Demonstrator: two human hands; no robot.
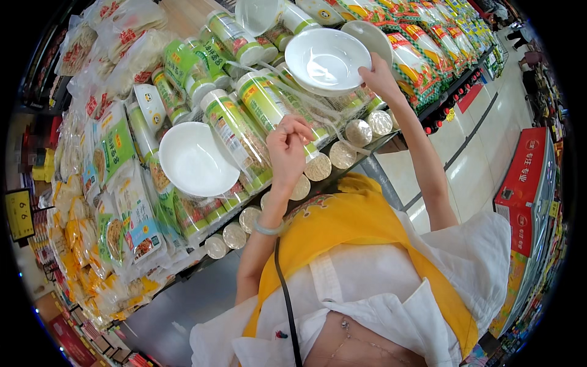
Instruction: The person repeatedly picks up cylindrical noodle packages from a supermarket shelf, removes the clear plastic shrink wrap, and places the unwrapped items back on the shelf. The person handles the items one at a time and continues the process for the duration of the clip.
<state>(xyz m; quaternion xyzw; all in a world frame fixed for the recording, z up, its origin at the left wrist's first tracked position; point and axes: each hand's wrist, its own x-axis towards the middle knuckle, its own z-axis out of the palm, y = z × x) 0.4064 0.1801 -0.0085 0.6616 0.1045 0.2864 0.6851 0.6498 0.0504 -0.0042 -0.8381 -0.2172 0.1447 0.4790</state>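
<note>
My right hand (380, 78) grips the rim of a white bowl (321, 59), thumb at the edge, held above the stacked goods with its inside facing up. My left hand (289, 147) is in front of a row of green-labelled noodle canisters (238, 133), fingers curled; whether it pinches anything is unclear. A second white bowl (197, 158) rests on the canisters at left. Another pale bowl (371, 39) sits behind the held one, partly hidden by it. White netting or strap (321, 103) drapes across the canisters between my hands.
Bagged noodles (124, 41) and flat noodle packs (137, 215) are heaped at left. Red-and-green food bags (415, 59) line the far right. A patterned bowl (150, 106) leans among canisters at left. A red-sided chest freezer (523, 192) borders the tiled aisle (472, 169).
</note>
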